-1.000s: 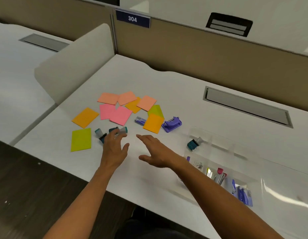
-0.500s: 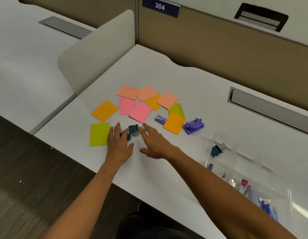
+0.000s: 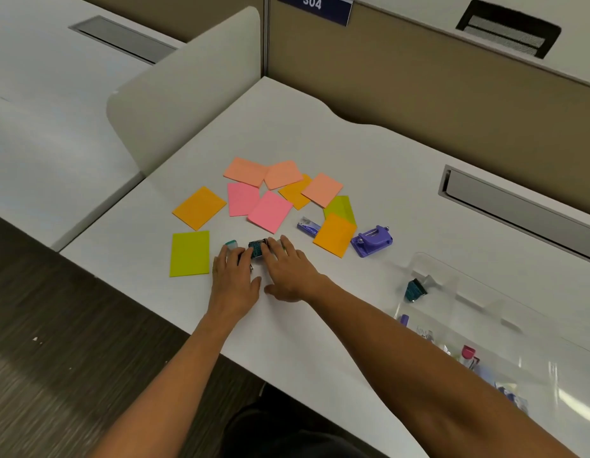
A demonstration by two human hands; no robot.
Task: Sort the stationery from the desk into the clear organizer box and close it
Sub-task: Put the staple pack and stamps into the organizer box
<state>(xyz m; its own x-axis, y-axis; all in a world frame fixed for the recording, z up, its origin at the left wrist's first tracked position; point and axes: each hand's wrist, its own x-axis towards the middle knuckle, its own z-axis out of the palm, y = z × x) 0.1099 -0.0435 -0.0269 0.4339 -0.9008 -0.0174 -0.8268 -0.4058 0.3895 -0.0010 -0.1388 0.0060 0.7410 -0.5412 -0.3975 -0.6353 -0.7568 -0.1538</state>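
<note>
The white laminate desk (image 3: 369, 153) held my clear plastic organizer box (image 3: 485, 325) at the near right, lid open, a teal binder clip (image 3: 415, 290) already lying in its far compartment. Left of it a loose fan of orange, pink and green sticky notes (image 3: 270, 209) lay scattered. My left hand (image 3: 234, 282) and right hand (image 3: 287, 272) lay side by side, fingers stretched nearly flat over small teal binder clips (image 3: 257, 248), gripping nothing.

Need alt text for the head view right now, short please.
Both hands, left hand and right hand, reach onto teal binder clips on a white desk, below scattered sticky notes. A purple hole punch lies right of them; the clear organizer box sits open further right.
</note>
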